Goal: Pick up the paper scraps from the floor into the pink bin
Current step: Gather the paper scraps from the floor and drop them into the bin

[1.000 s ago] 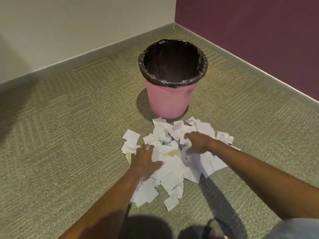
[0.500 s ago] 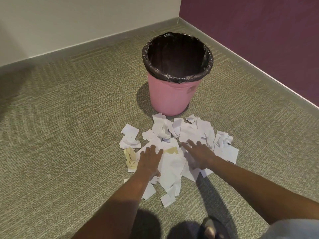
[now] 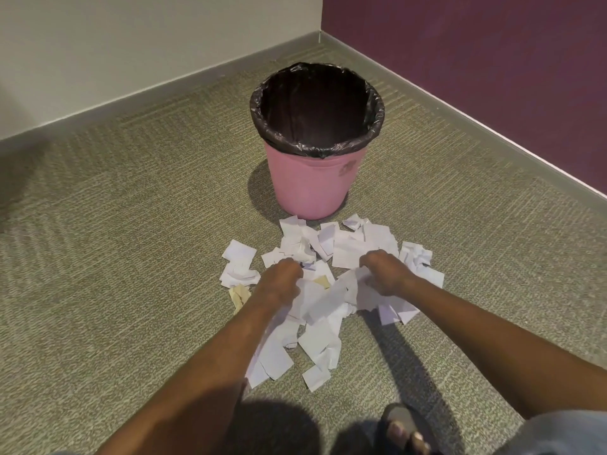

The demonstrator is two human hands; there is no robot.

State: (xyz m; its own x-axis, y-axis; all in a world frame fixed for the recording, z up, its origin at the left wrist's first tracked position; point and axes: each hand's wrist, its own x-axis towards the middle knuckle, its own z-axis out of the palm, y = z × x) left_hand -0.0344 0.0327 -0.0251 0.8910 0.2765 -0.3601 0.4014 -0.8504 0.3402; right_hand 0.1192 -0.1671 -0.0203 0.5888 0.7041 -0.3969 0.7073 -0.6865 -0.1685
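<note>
Head camera: we saw white, creased paper scraps (image 3: 320,336) heaped on carpet (image 3: 131,257) just before the pink bin (image 3: 312,188) with its black liner (image 3: 315,103), our left hand (image 3: 279,280) and right hand (image 3: 384,274) each clutching some.

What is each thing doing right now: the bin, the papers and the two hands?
pink bin: upright, open at the top, no paper seen inside.
black bag: lining the bin, folded over its rim.
paper scraps: a loose heap on the carpet, in front of the bin.
left hand: fingers curled, gripping scraps on the heap.
right hand: fingers curled, gripping scraps on the heap.
</note>
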